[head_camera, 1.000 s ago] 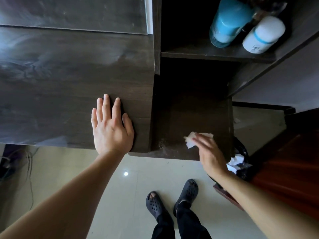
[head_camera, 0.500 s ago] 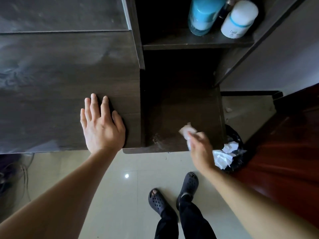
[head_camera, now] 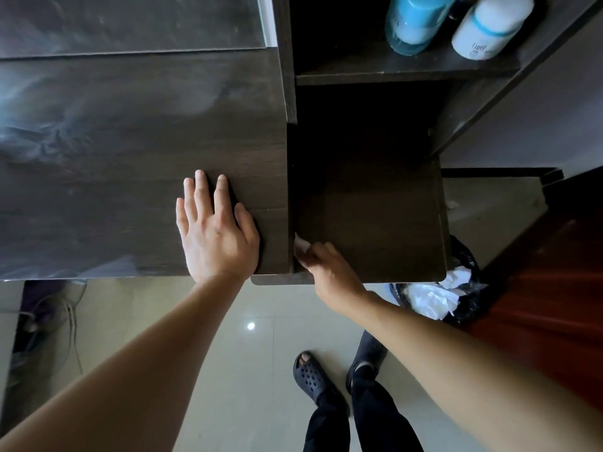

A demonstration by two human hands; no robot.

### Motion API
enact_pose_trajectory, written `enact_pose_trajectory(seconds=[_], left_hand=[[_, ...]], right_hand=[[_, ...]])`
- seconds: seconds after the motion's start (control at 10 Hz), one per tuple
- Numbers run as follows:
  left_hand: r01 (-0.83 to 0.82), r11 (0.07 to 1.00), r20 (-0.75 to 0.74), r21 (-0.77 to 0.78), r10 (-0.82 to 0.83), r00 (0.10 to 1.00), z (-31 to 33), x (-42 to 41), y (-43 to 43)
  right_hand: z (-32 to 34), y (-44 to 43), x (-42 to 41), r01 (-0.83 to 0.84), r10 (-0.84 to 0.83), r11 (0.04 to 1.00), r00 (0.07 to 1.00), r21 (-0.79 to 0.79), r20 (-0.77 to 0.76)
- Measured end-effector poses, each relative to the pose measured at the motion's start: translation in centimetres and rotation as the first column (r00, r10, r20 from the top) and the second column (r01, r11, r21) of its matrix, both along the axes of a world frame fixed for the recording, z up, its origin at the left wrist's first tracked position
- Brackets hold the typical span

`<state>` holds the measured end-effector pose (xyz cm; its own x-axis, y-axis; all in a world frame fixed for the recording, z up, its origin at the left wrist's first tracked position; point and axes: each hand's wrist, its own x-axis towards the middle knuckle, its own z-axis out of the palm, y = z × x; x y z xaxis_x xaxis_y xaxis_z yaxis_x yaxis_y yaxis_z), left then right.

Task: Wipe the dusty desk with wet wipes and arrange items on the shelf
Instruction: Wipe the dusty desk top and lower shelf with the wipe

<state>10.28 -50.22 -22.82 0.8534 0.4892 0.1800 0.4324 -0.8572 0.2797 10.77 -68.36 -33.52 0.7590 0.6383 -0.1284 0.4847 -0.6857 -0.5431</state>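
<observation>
The dark surface looks smeared with dust beyond my left hand, which lies flat and released on it; just right of it, my right hand grasps the wet wipe at the near-left corner of the lower shelf; I judge shelf-wiping in hand; next calls for a firm sweep rightward, away from that corner.

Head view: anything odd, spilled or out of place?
The desk shows grey dust smears on its left part. A white scrap lies on the floor beside the low shelf, outside the bin of crumpled wipes. Nothing looks spilled or broken.
</observation>
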Motion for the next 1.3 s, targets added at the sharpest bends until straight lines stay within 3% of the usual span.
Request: enact_pose_trajectory(seconds=[0.1, 0.2, 0.3, 0.5, 0.6, 0.7, 0.8, 0.9, 1.0, 1.1, 1.2, 1.3], left_hand=[[-0.008, 1.0, -0.004, -0.006, 0.008, 1.0, 0.1, 0.0, 0.1], [-0.007, 1.0, -0.014, -0.01, 0.007, 1.0, 0.1, 0.1, 0.1], [-0.006, 1.0, -0.022, -0.01, 0.006, 1.0, 0.0, 0.0, 0.1], [-0.006, 1.0, -0.031, -0.02, 0.005, 1.0, 0.2, 0.1, 0.1], [-0.004, 1.0, -0.026, -0.028, 0.004, 1.0, 0.3, 0.0, 0.1], [-0.006, 1.0, -0.029, -0.024, 0.005, 1.0, 0.3, 0.1, 0.0], [-0.005, 1.0, -0.025, -0.021, 0.005, 1.0, 0.3, 0.1, 0.0], [-0.003, 1.0, -0.021, -0.021, 0.002, 1.0, 0.3, 0.1, 0.0], [-0.004, 1.0, 0.0, -0.01, 0.004, 1.0, 0.1, 0.1, 0.1], [-0.001, 1.0, 0.007, -0.008, 0.001, 1.0, 0.1, 0.0, 0.0], [0.002, 1.0, 0.002, -0.008, -0.002, 1.0, 0.0, 0.1, 0.0], [0.003, 1.0, -0.001, -0.002, -0.003, 1.0, 0.0, 0.1, 0.1]], right_hand=[[0.0, -3.7, -0.2, -0.12, 0.122, 0.992, 0.992, 0.046, -0.032], [-0.1, -2.7, 2.5, 0.1, -0.1, 0.995, 0.995, 0.012, 0.007], [-0.3, 0.7, 0.9, 0.203, -0.202, 0.978, 0.979, 0.039, -0.029], [-0.2, -3.6, -4.7, -0.057, 0.061, 0.998, 0.978, 0.023, -0.199], [1.5, -5.9, -2.0, 0.169, -0.156, 0.985, 0.953, 0.031, -0.258], [2.6, -8.9, 4.1, 0.562, -0.551, 0.822, 0.826, 0.093, -0.12], [1.2, -10.5, 7.1, 0.71, -0.711, 0.703, 0.703, 0.024, 0.034], [-0.2, -5.6, 2.0, 0.629, -0.627, 0.777, 0.776, -0.011, 0.072], [0.3, -0.9, -4.3, 0.312, -0.312, 0.95, 0.95, 0.029, -0.006], [-0.1, -3.1, -4.3, 0.162, -0.163, 0.987, 0.986, 0.015, 0.02], [0.1, -8.7, -0.7, 0.329, -0.317, 0.941, 0.938, -0.075, 0.141], [0.9, -13.7, 4.1, 0.604, -0.589, 0.779, 0.797, -0.167, 0.132]])
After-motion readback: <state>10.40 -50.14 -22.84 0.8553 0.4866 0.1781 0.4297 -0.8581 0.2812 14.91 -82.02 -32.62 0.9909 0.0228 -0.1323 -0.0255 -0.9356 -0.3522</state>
